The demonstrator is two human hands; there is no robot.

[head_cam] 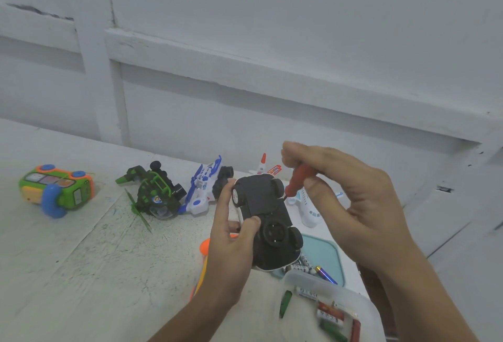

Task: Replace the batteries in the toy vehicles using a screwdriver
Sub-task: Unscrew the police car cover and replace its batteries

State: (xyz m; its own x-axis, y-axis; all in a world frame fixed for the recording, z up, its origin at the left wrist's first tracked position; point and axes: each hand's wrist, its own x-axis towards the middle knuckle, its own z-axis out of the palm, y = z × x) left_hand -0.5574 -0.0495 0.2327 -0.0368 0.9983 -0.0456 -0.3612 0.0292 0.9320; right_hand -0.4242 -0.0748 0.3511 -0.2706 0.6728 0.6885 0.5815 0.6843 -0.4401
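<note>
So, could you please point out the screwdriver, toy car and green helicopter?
screwdriver (pixel 298 181): head view, on its red handle.
toy car (pixel 255 198): head view, on its black underside.
green helicopter (pixel 149 197): head view, on its body.

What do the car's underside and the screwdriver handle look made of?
Car: underside apparently matte black moulded plastic, dull and even with moulded recesses. Screwdriver: handle smooth red, probably plastic; a rubbery coating can't be ruled out, as blur hides its texture.

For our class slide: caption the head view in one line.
Left hand holds upturned toy car; right hand aims red screwdriver at its underside.
</note>
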